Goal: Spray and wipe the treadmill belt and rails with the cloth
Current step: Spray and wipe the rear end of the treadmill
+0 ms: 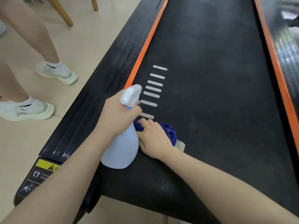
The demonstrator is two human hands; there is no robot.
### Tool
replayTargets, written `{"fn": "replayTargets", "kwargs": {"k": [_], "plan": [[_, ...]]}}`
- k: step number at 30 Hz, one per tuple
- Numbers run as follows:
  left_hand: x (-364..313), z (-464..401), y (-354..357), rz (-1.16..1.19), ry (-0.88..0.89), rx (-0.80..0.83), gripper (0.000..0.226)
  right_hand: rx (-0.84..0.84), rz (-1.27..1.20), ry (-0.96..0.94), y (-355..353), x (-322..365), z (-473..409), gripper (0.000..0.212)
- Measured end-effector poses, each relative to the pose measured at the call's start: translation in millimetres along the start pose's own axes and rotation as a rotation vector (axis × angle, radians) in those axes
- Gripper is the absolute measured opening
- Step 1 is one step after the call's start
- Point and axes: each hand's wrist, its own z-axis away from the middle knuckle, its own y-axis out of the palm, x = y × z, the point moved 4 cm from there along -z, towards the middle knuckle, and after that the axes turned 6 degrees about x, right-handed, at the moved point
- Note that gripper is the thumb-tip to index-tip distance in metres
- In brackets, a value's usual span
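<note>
Treadmill belt [218, 94]: black, textured, with a column of short white dashes near its left edge. Left rail [103, 88]: black ribbed strip, divided from the belt by an orange stripe [146, 44]. A second orange stripe [275, 62] borders the right side.

Spray bottle [123, 147]: pale blue body, white trigger head, held above the belt's near left corner. Left hand [116, 117]: fingers curled round the bottle's neck, at the trigger.

Cloth [169, 133]: dark blue, bunched, lying on the belt just below the lowest dash. Right hand [153, 139]: laid on the cloth, fingers curled over it, a ring on one finger.

Warning label [47, 165]: yellow, on the rail's near end.

Bystander's white sneakers [56, 73]: on the pale floor [19, 143], left of the treadmill. Wooden chair legs [64, 13] behind.
</note>
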Motion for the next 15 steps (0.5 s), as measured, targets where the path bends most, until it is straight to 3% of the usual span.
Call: {"fn": "replayTargets", "kwargs": {"k": [3, 6, 7, 8, 12, 14, 15], "plan": [[-2, 7, -2, 0.047, 0.004, 0.0, 0.049, 0.01, 0.112, -0.023, -6, -19, -8, 0.035], [1, 12, -9, 0.077, -0.004, -0.051, 0.038, -0.142, 0.133, 0.473, -25, -63, -18, 0.032], [3, 14, -12, 0.084, -0.002, -0.067, 0.036, -0.122, 0.149, 0.548, -24, -65, -14, 0.033], [5, 15, -15, 0.098, -0.004, -0.082, 0.032, -0.087, 0.155, 0.506, -21, -61, -6, 0.033], [4, 17, -18, 0.094, -0.004, -0.08, 0.028, 0.117, 0.08, 0.009, -21, -33, 61, 0.038], [1, 16, -14, 0.072, 0.004, -0.056, 0.031, 0.163, 0.14, -0.025, -23, -45, 77, 0.038], [0, 15, -11, 0.064, 0.006, -0.045, 0.032, 0.109, 0.164, 0.054, -26, -57, 75, 0.038]]}}
